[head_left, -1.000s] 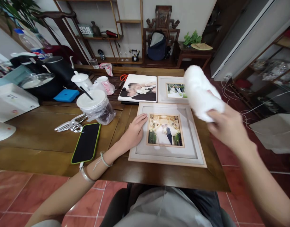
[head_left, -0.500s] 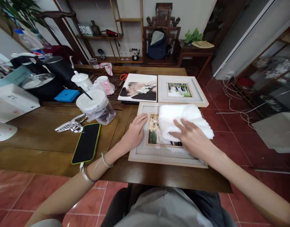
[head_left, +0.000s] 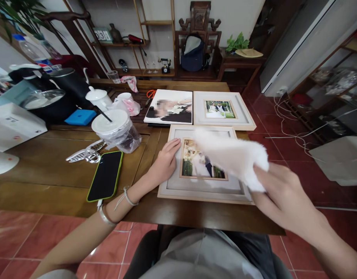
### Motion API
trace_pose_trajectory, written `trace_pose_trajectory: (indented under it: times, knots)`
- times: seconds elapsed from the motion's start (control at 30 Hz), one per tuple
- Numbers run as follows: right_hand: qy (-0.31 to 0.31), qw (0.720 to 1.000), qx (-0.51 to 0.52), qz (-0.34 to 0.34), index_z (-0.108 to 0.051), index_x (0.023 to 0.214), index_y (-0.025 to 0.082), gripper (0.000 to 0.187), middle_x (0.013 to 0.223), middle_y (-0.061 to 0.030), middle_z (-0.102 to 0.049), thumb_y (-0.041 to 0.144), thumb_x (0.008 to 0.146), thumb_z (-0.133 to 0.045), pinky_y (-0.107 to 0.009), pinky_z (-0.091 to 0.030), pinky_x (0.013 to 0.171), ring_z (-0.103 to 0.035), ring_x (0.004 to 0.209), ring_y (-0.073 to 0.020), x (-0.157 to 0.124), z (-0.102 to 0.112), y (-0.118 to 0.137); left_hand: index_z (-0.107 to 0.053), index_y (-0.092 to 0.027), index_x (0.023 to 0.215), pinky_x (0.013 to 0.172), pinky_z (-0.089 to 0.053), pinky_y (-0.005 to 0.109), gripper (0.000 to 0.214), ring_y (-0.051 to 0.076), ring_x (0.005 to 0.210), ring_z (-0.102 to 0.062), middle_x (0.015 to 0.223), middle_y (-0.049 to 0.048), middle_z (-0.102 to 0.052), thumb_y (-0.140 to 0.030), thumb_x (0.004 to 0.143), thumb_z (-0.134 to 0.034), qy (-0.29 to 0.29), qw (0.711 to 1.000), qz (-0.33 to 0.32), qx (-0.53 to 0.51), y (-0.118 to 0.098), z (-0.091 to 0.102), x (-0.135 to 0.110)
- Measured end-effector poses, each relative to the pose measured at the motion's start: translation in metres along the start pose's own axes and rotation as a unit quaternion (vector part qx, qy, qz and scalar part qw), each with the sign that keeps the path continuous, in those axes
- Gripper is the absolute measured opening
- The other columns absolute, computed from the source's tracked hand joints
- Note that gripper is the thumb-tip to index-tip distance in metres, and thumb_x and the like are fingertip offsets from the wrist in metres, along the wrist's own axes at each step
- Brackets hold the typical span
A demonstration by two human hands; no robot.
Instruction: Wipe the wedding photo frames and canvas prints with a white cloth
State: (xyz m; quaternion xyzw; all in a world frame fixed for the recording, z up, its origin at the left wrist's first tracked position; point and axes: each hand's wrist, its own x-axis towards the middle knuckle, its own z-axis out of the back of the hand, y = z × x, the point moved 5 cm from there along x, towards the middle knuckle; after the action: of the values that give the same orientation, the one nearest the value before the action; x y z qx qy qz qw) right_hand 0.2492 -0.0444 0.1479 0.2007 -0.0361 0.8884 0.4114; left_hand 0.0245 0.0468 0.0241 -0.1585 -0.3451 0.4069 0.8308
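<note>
My left hand is closed over the left edge of a pale wooden picture frame on the table. Behind its mat opening shows a photo of a couple outdoors, partly covered. In my right hand, at the frame's right side, a white fluffy cloth is pinched by one corner. The rest of the cloth, blurred by motion, stretches left across the frame's upper right part. Behind lie a second framed photo and a white-edged photo panel.
Left of the frame are a phone with a cable, a silver hair clip and a bagged cup with a straw. Farther left stand a blue box, a white teapot and a black pot. Orange-handled scissors lie behind.
My right hand has moved right and towards me, lifting the cloth by its corner from lying flat, so more of the photo shows. My left hand stays in place.
</note>
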Motion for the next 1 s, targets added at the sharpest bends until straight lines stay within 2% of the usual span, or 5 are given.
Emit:
trace_pose_trajectory:
  times: [0.17,0.33,0.47,0.73,1.0]
  knots:
    - [-0.003,0.993,-0.113,-0.014,-0.062,0.117,0.013,0.049,0.148,-0.0216,-0.036,-0.003,0.073,-0.047,-0.057,-0.044,0.097,-0.032,0.135,-0.0430,0.046,-0.047,-0.007,-0.049,-0.015,0.135,0.114,-0.032,0.054,0.051,0.026,0.136,-0.039,0.140,0.0148,-0.050,-0.002,0.087,-0.035,-0.003,1.000,0.009,-0.005,0.000,0.001,0.000]
    - [0.176,0.977,-0.116,0.004,-0.063,0.121,0.021,0.041,0.147,-0.0196,-0.038,0.009,0.082,-0.057,-0.067,-0.038,0.098,-0.033,0.133,-0.0459,0.061,-0.117,0.033,-0.052,-0.011,0.131,0.114,-0.034,0.049,0.043,0.025,0.134,-0.041,0.137,0.0162,-0.052,-0.008,0.091,-0.036,0.002,1.000,0.021,-0.010,0.001,0.001,0.001]
    - [0.172,0.977,-0.125,0.014,-0.065,0.120,0.018,0.032,0.141,-0.0197,-0.047,0.018,0.089,-0.053,-0.064,-0.037,0.101,-0.041,0.129,-0.0425,0.048,-0.136,0.069,-0.051,-0.013,0.131,0.113,-0.034,0.050,0.041,0.025,0.135,-0.040,0.140,0.0156,-0.050,-0.012,0.093,-0.036,0.007,1.000,0.026,-0.015,0.002,0.001,0.001]
    - [0.152,0.984,-0.051,0.078,-0.067,0.118,0.019,0.030,0.140,-0.0178,-0.048,0.026,0.093,-0.051,-0.058,-0.037,0.105,-0.041,0.132,-0.0364,0.023,-0.122,0.068,-0.052,-0.013,0.131,0.113,-0.035,0.052,0.043,0.024,0.134,-0.041,0.139,0.0148,-0.051,-0.008,0.091,-0.036,0.000,0.999,0.035,0.004,0.001,0.000,0.002]
    - [0.250,0.965,-0.005,0.079,-0.072,0.104,0.024,0.051,0.138,-0.0116,-0.053,-0.004,0.068,-0.049,-0.051,-0.041,0.103,-0.046,0.129,-0.0299,-0.005,-0.058,0.004,-0.054,-0.012,0.130,0.112,-0.035,0.052,0.042,0.026,0.133,-0.043,0.136,0.0168,-0.053,-0.009,0.091,-0.037,-0.005,1.000,0.027,0.008,-0.001,0.001,0.002]
